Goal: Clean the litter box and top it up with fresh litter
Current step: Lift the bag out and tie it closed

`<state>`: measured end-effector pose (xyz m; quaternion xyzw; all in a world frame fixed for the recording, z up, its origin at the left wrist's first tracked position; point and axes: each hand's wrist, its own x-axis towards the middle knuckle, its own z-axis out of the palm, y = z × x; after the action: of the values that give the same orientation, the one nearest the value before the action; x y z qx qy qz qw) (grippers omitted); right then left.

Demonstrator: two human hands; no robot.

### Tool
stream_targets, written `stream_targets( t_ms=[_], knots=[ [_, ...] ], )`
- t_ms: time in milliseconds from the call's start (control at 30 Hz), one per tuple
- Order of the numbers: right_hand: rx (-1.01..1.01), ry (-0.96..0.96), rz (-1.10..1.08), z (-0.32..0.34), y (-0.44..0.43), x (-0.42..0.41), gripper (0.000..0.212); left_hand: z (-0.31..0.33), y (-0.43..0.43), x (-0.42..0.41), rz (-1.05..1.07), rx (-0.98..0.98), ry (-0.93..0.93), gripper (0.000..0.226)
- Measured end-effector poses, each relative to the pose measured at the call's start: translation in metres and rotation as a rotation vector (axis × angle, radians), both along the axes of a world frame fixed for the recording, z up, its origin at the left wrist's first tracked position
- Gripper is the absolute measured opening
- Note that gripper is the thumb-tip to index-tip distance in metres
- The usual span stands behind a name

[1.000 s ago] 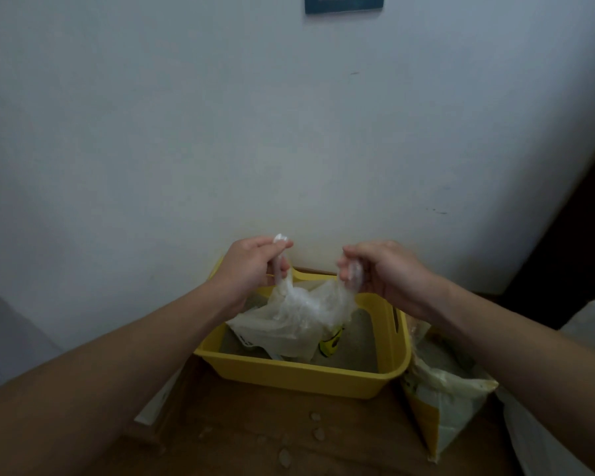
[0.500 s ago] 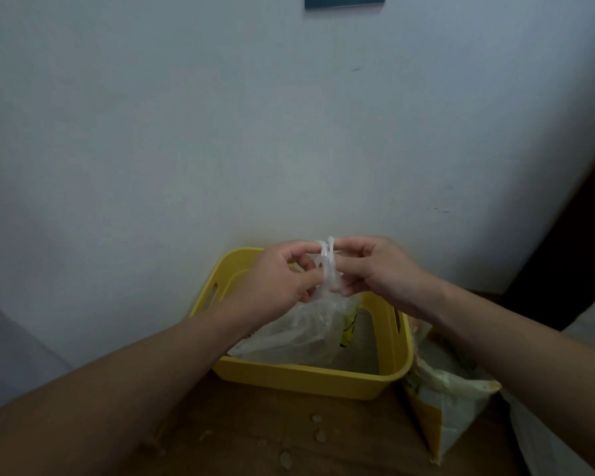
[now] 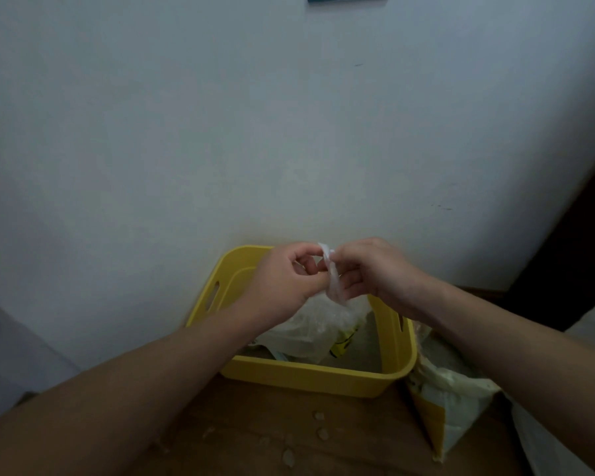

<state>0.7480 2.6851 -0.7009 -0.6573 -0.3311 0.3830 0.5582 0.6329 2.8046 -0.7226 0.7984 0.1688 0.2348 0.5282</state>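
Left hand curled, pinching the twisted neck of the plastic bag, sagging below the fingertips into the yellow litter box, right hand pinching it too, litter sack just beside the box's right rim

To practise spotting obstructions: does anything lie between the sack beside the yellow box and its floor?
Yes: a plastic bag sits in the yellow box over part of its floor, neck pinched by left hand and right hand.
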Motion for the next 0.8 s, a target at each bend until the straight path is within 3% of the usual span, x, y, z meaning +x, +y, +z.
stream_targets(
  t_ms=[67, 167, 267, 433, 533, 667, 800],
  knots=[
    [-0.002, -0.056, 0.005, 0.001, 0.000, -0.001, 0.023, -0.001, 0.002, 0.000, -0.035, 0.022, -0.009, 0.008],
    [0.000, -0.109, 0.004, 0.004, 0.001, -0.002, 0.029, -0.007, 0.007, -0.005, -0.040, 0.038, -0.034, 0.020],
    [0.014, -0.138, -0.030, 0.011, 0.003, -0.001, 0.035, -0.018, 0.019, -0.020, -0.008, 0.126, 0.058, 0.054],
    [0.048, -0.148, -0.083, 0.031, 0.006, -0.003, 0.023, -0.040, 0.032, -0.041, -0.059, 0.224, 0.321, 0.108],
    [0.068, -0.127, -0.095, 0.047, 0.009, -0.006, 0.022, -0.039, 0.034, -0.042, -0.034, 0.322, 0.363, 0.118],
    [0.071, -0.101, -0.084, 0.069, 0.014, -0.012, 0.024, -0.024, 0.035, -0.034, 0.020, 0.285, 0.372, 0.130],
    [0.092, -0.067, -0.082, 0.097, 0.017, -0.012, 0.023, -0.007, 0.033, -0.022, -0.024, 0.133, 0.325, 0.111]
  ],
)
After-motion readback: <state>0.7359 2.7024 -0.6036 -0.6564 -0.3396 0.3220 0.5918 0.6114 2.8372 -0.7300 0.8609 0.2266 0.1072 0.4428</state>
